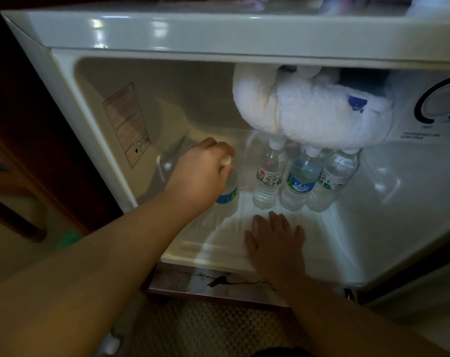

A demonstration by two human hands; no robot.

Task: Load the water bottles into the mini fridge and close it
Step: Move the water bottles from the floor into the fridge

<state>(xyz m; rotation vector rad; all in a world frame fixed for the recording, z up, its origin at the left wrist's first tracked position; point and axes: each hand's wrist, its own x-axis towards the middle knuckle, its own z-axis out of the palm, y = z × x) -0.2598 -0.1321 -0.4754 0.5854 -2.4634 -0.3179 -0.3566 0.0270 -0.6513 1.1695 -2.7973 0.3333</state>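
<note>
The white mini fridge [64, 81] stands open in front of me. My left hand [200, 171] reaches inside and grips the top of a clear water bottle with a blue label [229, 191], upright on the fridge floor at the left. Three more clear water bottles [267, 176] [300, 181] [332, 179] stand side by side to its right, white caps up. My right hand [275, 240] lies flat, fingers spread, on the fridge floor [218, 243] in front of those bottles, holding nothing.
A frost-covered freezer box [309, 112] hangs from the top right of the cavity, just above the bottle caps. A temperature dial [440, 101] sits on the right wall. Dark wooden furniture [25, 124] stands left of the fridge. A patterned mat [206, 328] lies below.
</note>
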